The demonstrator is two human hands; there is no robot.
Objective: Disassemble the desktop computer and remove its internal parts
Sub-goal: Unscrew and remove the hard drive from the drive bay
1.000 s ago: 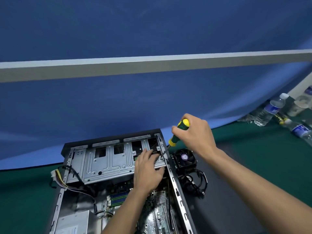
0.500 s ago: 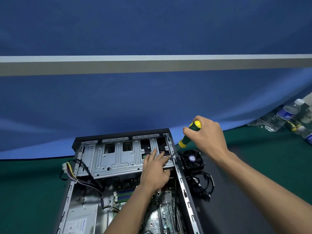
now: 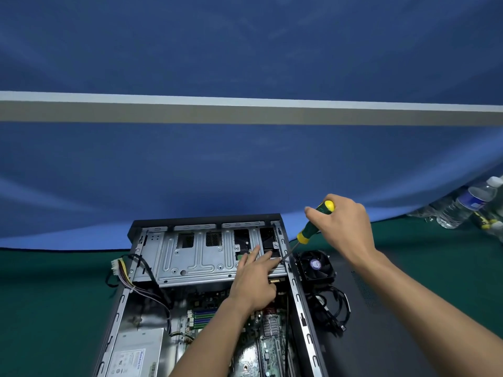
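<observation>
The opened desktop computer (image 3: pixel 206 297) is laid flat at 6 o'clock of the view. A screwdriver (image 3: pixel 313 224) is gripped by its handle in the right hand (image 3: pixel 344 227), fingers curled around it; the shaft is angled down toward 8 o'clock, to the drive cage (image 3: pixel 196 259), presumably onto a screw. The left hand (image 3: pixel 255 278) is pressed flat on the cage, fingers straight, holding nothing, likely to steady it. A removed cooler fan (image 3: pixel 315 265) is set aside at 3 o'clock of the case.

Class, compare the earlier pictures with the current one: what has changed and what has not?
Nothing was picked up or released. The right hand keeps gripping the screwdriver, tip at the drive cage's right edge; the left hand stays flat on the cage. Only the camera view shifted.
</observation>
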